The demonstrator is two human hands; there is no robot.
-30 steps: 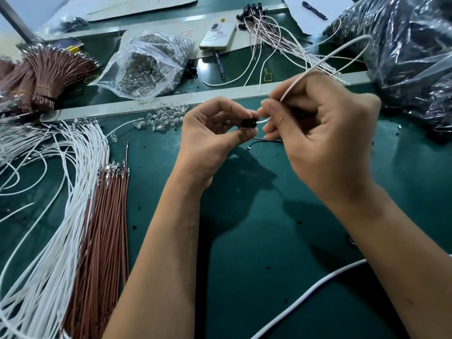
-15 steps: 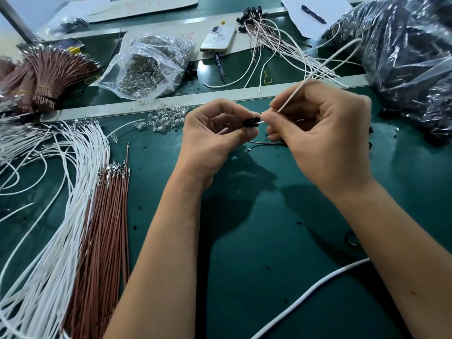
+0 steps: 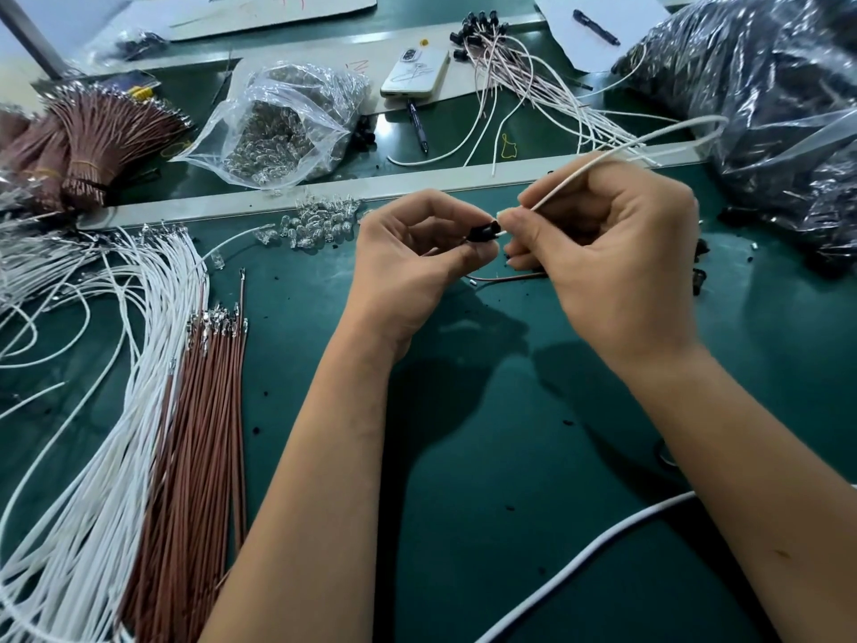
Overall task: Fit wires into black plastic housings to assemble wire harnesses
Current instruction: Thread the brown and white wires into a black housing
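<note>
**A:** Mid-insertion here. Left hand (image 3: 408, 266) pinching the small black plastic housing (image 3: 482, 233) between thumb and curled fingers, up in the air over the green bench mat (image 3: 463, 457). Right hand (image 3: 617, 257) pinching the thin white insulated wire (image 3: 603, 160) right at its tip, tip touching the housing's mouth. Rest of that wire looping up and away to the right.

**B:** Looks fiddly. Biggest risk?

**A:** Probably going in crooked. Tiny housing, bendy wire, so any tilt and likely a buckle just behind the tip instead of a clean seat. Can't tell how far in already, fingers covering the joint.

**B:** Wrong cavity too?

**A:** Possible. Impossible to see the slots from this angle. Also a loose brown wire (image 3: 505, 278) lying on the mat just under the hands, probably next in, easy to knock away with a wrist.

**B:** And that long loop?

**A:** Hanging near the crinkled dark plastic bag (image 3: 765, 109) on the right. Snag there and a tug could pull the tip back out before locking.

**B:** Dropping the housing?

**A:** Would land among the heap of clear little LED-like pieces (image 3: 320, 225) or the bundle of brown wires (image 3: 204, 410). Annoying to fish out.
</note>
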